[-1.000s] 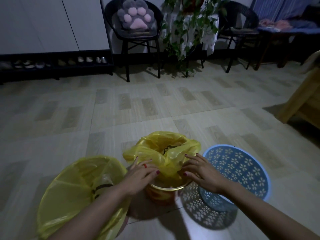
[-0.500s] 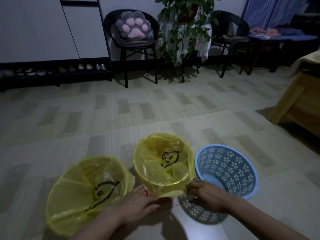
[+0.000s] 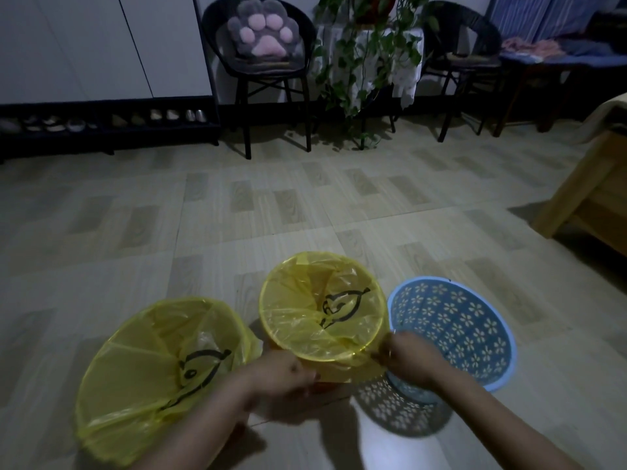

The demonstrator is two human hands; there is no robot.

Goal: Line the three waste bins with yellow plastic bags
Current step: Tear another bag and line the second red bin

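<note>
Two hands work low on the middle bin's near side. The right hand [image 3: 405, 359], at about four o'clock on the rim, pinches the yellow bag's skirt; the left hand [image 3: 288, 378], at seven o'clock, is curled closed against the bin wall, though what it grips I cannot tell. A second ago this bag sat bunched above the mouth; now it is spread and folded over the middle bin [image 3: 322, 307]. With the left bin [image 3: 159, 371] lined too, only the bare blue bin [image 3: 454, 330], at three o'clock, remains.
</note>
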